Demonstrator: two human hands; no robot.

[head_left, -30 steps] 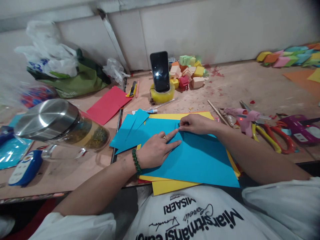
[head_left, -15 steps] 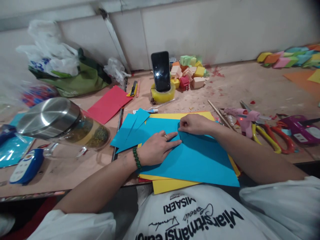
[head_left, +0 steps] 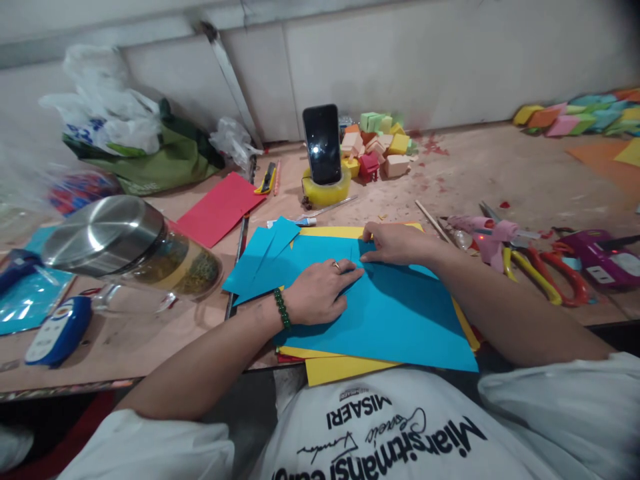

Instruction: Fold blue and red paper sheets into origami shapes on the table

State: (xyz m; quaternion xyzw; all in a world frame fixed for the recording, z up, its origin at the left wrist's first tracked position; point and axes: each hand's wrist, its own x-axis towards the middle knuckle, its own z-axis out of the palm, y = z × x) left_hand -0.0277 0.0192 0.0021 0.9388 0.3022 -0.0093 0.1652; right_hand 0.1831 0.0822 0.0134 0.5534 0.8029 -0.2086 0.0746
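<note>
My left hand (head_left: 323, 291) lies flat on a large sheet of blue paper (head_left: 400, 320), fingers stretched to the right, a ring and a green bead bracelet on it. Just beyond its fingertips, my right hand (head_left: 395, 244) rests on the sheet's upper part, thumb and forefinger apart, the other fingers curled under and partly hidden. A faint line shows on the blue sheet between the hands. Yellow paper (head_left: 350, 371) sticks out beneath the blue sheet. Smaller blue paper pieces (head_left: 257, 257) overlap its left side.
A glass jar mug (head_left: 190, 270) with a steel lid stands left. Behind are red paper (head_left: 220, 208), a utility knife (head_left: 267, 179), a phone (head_left: 321, 143) in a tape roll (head_left: 327, 193) and paper blocks (head_left: 370, 150). On the right lie a pink glue gun (head_left: 493, 233) and pliers (head_left: 563, 277).
My right hand has opened from a closed pinch, thumb and forefinger now parted, and shifted slightly. My left hand has slid a little to the right, its fingers less spread.
</note>
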